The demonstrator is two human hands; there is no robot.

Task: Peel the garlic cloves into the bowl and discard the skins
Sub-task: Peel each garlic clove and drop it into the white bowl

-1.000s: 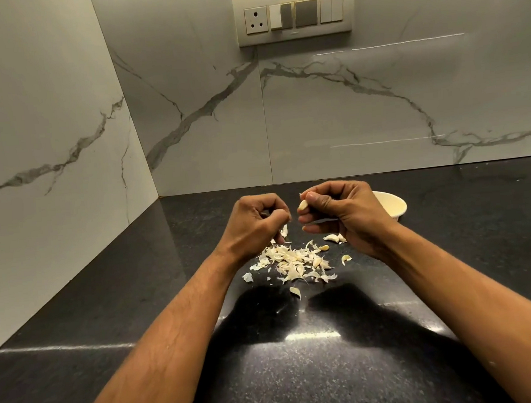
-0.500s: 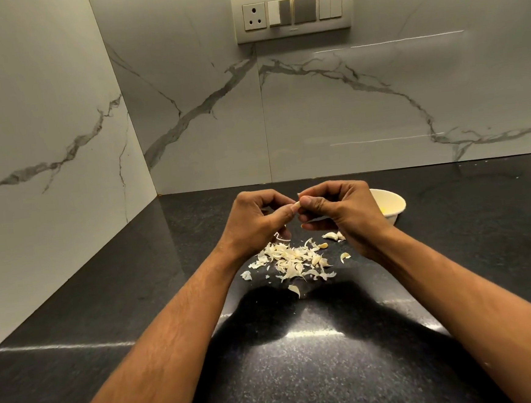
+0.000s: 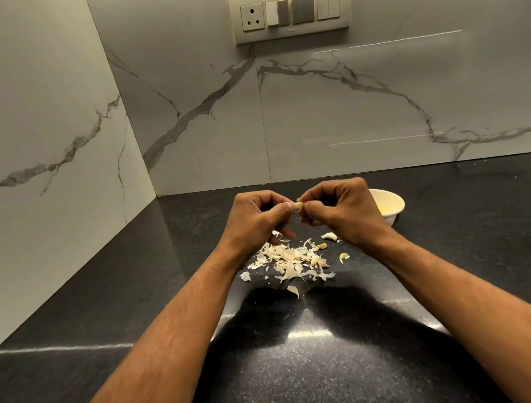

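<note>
The left hand [image 3: 256,221] is raised above the glossy black speckled stone counter [image 3: 157,292], knuckles up, fingers curled in, its thumb and forefinger pinching one end of a small pale garlic clove [image 3: 298,205]. The right hand [image 3: 341,213] mirrors it, fingers curled, pinching the clove's other end, so the two hands meet fingertip to fingertip. Directly below the clove lies a loose heap of papery white garlic skins [image 3: 289,261] on the counter, with a few unpeeled pale garlic cloves [image 3: 329,236] at the heap's right edge. To the right of the clove, partly hidden behind the right hand, stands a small round white bowl [image 3: 391,205]. Left of the heap the counter runs bare to the white marble side wall [image 3: 37,149]; the back wall lies beyond the hands.
</note>
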